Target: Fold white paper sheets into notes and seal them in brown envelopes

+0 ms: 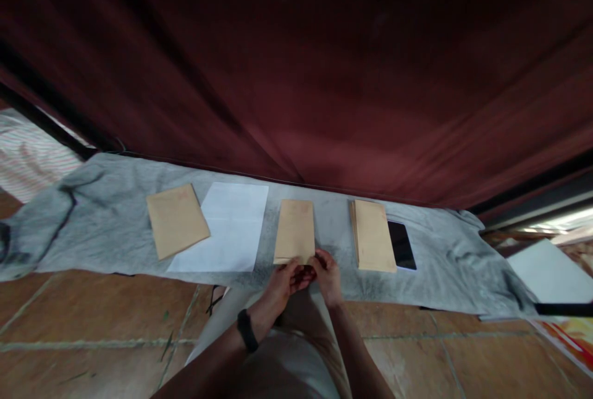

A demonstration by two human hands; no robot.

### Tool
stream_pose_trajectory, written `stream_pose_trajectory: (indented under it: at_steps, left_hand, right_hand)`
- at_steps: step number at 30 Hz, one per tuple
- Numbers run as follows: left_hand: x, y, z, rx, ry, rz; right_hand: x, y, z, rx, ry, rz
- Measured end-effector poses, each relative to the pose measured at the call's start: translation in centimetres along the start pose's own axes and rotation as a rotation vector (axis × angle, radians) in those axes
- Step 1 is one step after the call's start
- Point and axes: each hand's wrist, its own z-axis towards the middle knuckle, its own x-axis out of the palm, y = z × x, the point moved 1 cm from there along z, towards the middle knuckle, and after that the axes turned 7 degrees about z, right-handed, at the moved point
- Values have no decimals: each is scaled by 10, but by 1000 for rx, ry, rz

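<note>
In the middle of the cloth-covered bench lies a brown paper envelope point(295, 230), its near edge between my hands. My left hand point(286, 278), with a dark band on the wrist, pinches that edge from the left. Fingers bent, my right hand point(326, 272) grips the near right corner. To the right is a stack of brown envelopes point(374, 235), slightly fanned at its left side. Another brown envelope pile point(177, 220) lies at the left, overlapping a white sheet of paper point(236, 226). My fingertips partly hide the envelope's near edge.
A dark-screened phone point(402, 244) lies beside the right stack, partly under it. Grey cloth point(115, 226) covers the narrow bench. A dark red curtain-like sheet point(296, 78) rises behind it. Brown floor tiles point(115, 319) show below, and a white board point(556, 272) is at far right.
</note>
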Motion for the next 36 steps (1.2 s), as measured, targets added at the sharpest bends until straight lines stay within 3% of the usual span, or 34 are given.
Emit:
stream_pose_trajectory:
  at_steps: [2,7,10,13,16,25,36]
  left_hand:
    - [-8,1,-7,63,24,196]
    - [-20,0,-21,727,-76,1022]
    - [-23,4,-20,956,-34,1444]
    - [-27,12,-15,1014,3,1683]
    - [-29,17,-11,1017,-7,1775]
    - [-34,4,-9,1084,9,1872]
    - [-34,11,-7,1114,-38,1898]
  right_hand:
    - [-5,-1,0,12,-31,-35]
    - [-10,-4,0,-94,-58,-136]
    - [-8,-6,-1,-81,-67,-107]
    - [-6,-7,-2,12,-81,-34]
    - [-6,-8,-4,24,-92,-1]
    - [-4,-9,-2,38,-153,80]
    - [1,-9,1,90,-150,183]
